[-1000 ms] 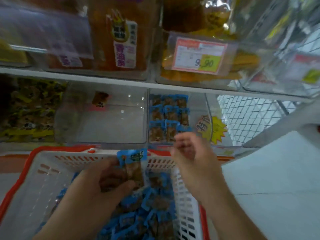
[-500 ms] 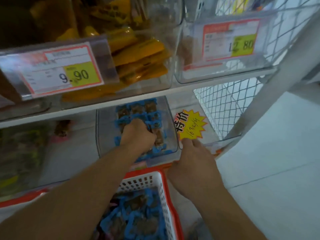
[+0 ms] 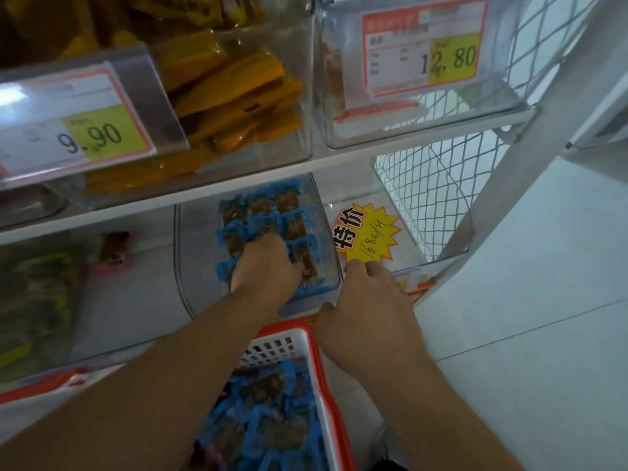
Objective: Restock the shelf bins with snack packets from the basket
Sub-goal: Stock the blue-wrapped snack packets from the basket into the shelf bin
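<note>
A clear shelf bin [image 3: 190, 266] on the lower shelf holds rows of blue-edged snack packets [image 3: 289, 212]. My left hand [image 3: 265, 270] reaches into it, palm down. Its fingers are curled onto a blue packet among the rows, and the fingertips are hidden. My right hand [image 3: 367, 307] grips the bin's front right corner, thumb on the front lip and fingers at the side wall by a yellow star tag [image 3: 367, 232]. Below, a white basket with a red rim [image 3: 326, 385] holds a heap of the same blue packets [image 3: 268, 423].
Upper-shelf bins hold orange packets [image 3: 231, 93] behind a 9.90 tag [image 3: 78, 130], and a nearly bare bin carries a 12.80 tag [image 3: 424, 52]. White wire mesh [image 3: 438, 198] closes the shelf's right end. Pale floor [image 3: 526, 317] lies to the right. Green-yellow packets [image 3: 37, 290] sit at lower left.
My left hand lifted a blue packet from the basket and carried it up into the clear bin. My right hand moved to the bin's front right corner. The view shifted right and closer.
</note>
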Action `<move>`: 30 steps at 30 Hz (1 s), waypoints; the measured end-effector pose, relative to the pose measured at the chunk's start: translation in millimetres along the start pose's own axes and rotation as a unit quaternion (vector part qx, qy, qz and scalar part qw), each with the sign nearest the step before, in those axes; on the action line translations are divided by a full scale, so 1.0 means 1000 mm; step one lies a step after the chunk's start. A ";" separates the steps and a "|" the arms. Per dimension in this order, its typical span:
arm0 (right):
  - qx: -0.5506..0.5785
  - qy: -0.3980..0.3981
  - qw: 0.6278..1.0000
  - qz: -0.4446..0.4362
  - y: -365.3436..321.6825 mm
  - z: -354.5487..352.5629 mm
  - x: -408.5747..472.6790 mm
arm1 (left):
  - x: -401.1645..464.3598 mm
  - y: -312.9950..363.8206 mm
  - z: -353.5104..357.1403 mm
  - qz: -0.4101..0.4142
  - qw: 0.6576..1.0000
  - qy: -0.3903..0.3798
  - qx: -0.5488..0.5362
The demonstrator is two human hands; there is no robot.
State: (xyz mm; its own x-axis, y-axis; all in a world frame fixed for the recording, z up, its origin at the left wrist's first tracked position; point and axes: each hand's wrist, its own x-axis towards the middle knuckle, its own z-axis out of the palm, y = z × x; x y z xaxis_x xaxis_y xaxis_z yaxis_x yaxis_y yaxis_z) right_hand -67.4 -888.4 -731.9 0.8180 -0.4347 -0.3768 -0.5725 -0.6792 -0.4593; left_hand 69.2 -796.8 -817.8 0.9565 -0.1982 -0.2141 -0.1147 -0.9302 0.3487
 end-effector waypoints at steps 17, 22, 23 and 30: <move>0.016 0.006 0.991 -0.133 -0.063 0.056 -0.055 | -0.214 -0.223 -0.137 -0.083 0.983 0.123 -0.104; -0.070 -0.195 0.967 -0.146 -0.083 0.120 -0.071 | -0.239 -0.290 -0.128 -0.241 0.968 0.059 -0.042; -0.090 -0.229 0.958 -0.146 -0.083 0.137 -0.075 | -0.236 -0.294 -0.126 -0.275 0.959 0.015 -0.068; -0.145 -0.288 0.934 -0.153 -0.091 0.245 -0.098 | -0.221 -0.305 -0.108 -0.287 0.952 -0.067 -0.082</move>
State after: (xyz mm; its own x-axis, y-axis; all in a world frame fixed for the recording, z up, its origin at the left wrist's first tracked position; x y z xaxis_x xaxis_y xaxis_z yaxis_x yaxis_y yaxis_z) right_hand -109.6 -638.6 -850.3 0.7275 0.1393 -0.6718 -0.2092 -0.8875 -0.4105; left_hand -78.1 -435.9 -778.4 0.8051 0.2806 -0.5226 0.4706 -0.8385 0.2747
